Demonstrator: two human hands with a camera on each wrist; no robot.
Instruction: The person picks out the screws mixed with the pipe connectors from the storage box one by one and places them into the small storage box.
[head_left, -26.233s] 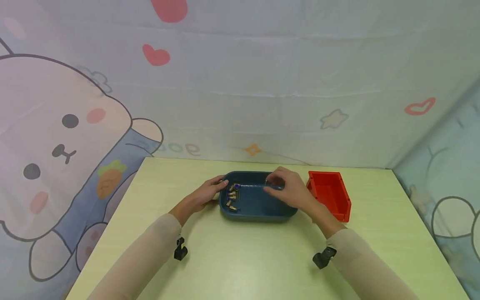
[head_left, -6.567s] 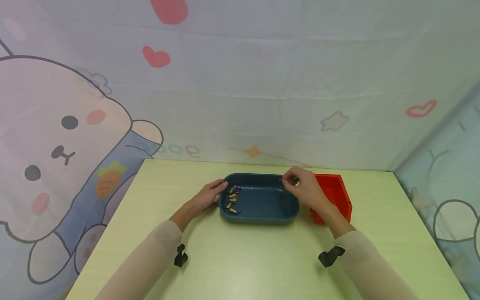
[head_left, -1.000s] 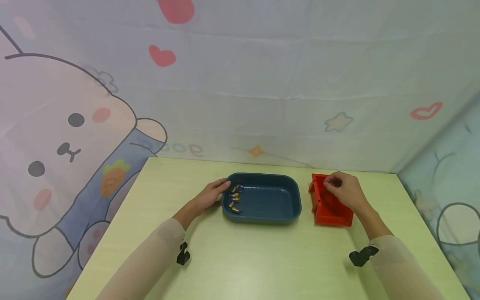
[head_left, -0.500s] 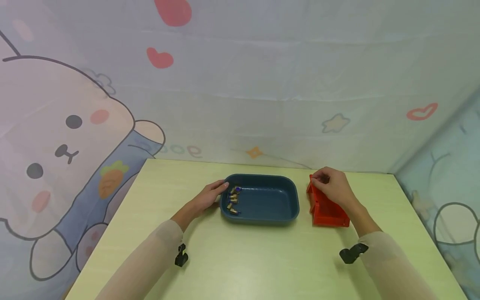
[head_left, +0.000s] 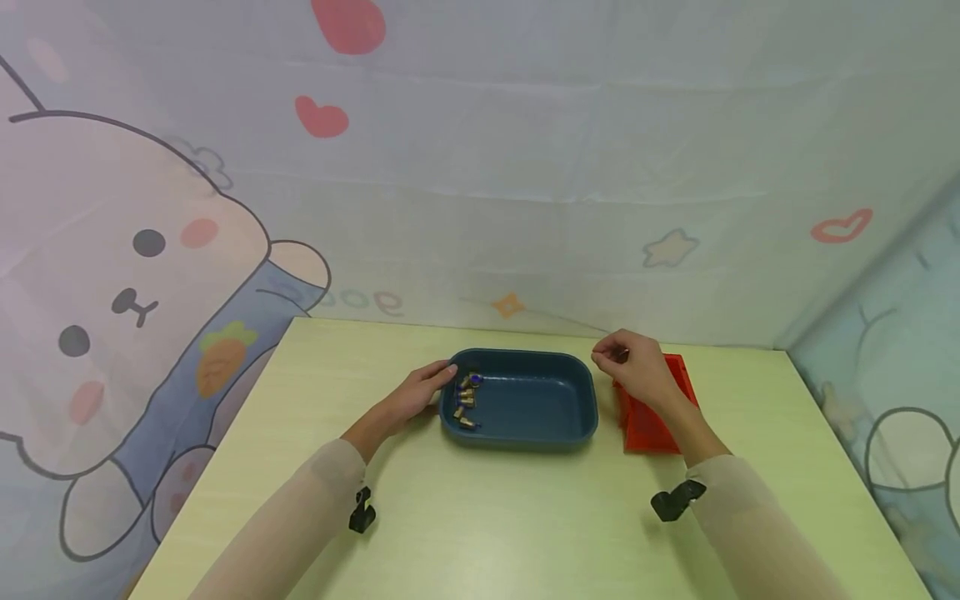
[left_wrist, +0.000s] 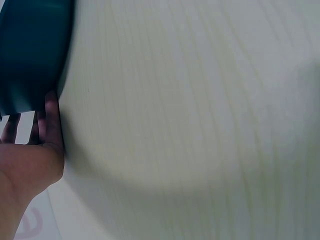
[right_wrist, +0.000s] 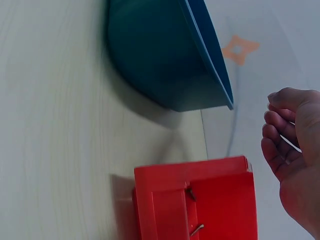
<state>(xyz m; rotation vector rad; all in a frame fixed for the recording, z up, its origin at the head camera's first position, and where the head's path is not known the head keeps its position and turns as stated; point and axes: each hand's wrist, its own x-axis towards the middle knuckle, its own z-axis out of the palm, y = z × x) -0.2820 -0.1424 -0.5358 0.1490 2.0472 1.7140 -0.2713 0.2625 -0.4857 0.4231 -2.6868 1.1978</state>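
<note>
My left hand [head_left: 412, 393] grips the left end of a dark blue tray [head_left: 536, 408], thumb over the rim. Its other fingers [left_wrist: 51, 117] lie against the outer wall in the left wrist view. Several small brass fittings [head_left: 467, 394] with blue parts lie bunched at the tray's left end. My right hand [head_left: 633, 367] hovers between the tray's far right corner and a red parts bin [head_left: 652, 429]. Its fingers bend loosely towards the thumb, and nothing shows between them in the right wrist view. Inside the bin, that view shows small, thin metal pieces [right_wrist: 197, 229].
Both containers stand on a pale wooden table [head_left: 495, 525], a narrow gap between them. Behind the table hangs a printed cloth [head_left: 525, 167] with a cartoon animal, hearts and stars. Each sleeve carries a black wrist mount.
Over the last second my right hand moved left from above the red bin towards the tray. The thin piece it pinched 6.6 s ago no longer shows. My left hand stays on the tray.
</note>
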